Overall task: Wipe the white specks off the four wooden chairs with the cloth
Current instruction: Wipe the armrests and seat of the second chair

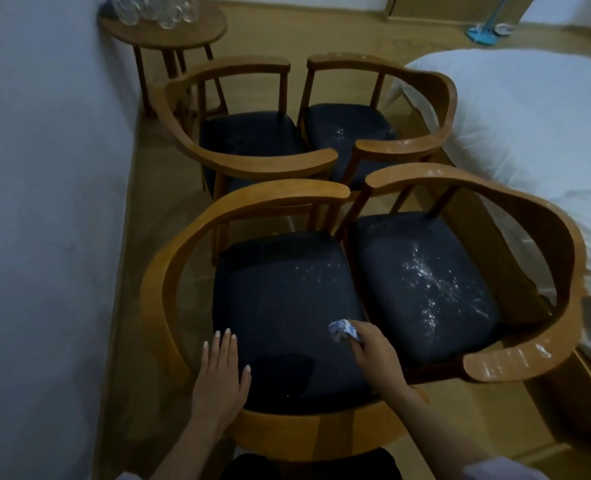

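The near-left chair (169, 271) is in hand — left hand (219, 372) flat on its seat (280, 306), right hand (373, 351) clenching the cloth (344, 330) — and specks (308, 271) at the cloth's eleven o'clock look due next.

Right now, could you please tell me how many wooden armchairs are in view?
4: near-left armchair, near-right armchair, far-left armchair, far-right armchair. None appears hidden.

The nearest chair (280, 299) has its seat open from above, ringed on three sides by its curved rail (169, 271). Just right of it stands a second chair (425, 282). Beyond it a third chair (252, 136) and a fourth chair (349, 123) crowd close. Left of it the wall (44, 202) leaves a narrow floor strip (127, 237), and a bed (529, 133) lies farther right.
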A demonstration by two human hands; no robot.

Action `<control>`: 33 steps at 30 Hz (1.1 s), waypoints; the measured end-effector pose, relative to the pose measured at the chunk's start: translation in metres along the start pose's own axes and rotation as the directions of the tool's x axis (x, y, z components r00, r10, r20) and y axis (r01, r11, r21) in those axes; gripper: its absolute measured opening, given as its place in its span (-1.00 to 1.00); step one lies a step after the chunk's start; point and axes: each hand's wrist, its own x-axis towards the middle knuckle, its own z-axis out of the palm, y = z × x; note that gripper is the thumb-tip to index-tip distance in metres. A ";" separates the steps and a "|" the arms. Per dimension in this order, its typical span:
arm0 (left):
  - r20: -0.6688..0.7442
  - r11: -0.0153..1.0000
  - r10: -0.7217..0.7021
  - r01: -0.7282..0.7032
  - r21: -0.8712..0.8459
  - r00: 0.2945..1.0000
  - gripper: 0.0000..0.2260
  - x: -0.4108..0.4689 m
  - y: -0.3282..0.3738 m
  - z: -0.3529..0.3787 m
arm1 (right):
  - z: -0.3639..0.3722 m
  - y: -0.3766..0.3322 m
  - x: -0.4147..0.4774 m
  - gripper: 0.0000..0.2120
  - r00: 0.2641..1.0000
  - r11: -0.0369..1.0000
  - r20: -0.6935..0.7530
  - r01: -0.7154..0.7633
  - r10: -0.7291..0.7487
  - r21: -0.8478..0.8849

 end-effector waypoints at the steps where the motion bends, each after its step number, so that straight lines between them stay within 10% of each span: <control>1: -0.021 0.999 -0.033 0.033 -0.013 0.999 -0.44 0.001 0.006 -0.001 | -0.005 0.001 0.006 -0.87 1.000 1.000 0.015 0.023 -0.024 0.010; 16: -0.153 0.899 -0.435 0.418 -0.129 0.887 -0.24 -0.024 0.152 0.008 | -0.083 0.051 0.073 -0.78 0.866 0.918 0.308 0.387 -0.393 0.085; 33: -0.075 0.714 -0.692 0.665 -0.217 0.718 -0.35 -0.048 0.182 0.016 | -0.048 0.044 0.086 -0.76 0.780 0.882 0.413 0.401 -0.470 0.247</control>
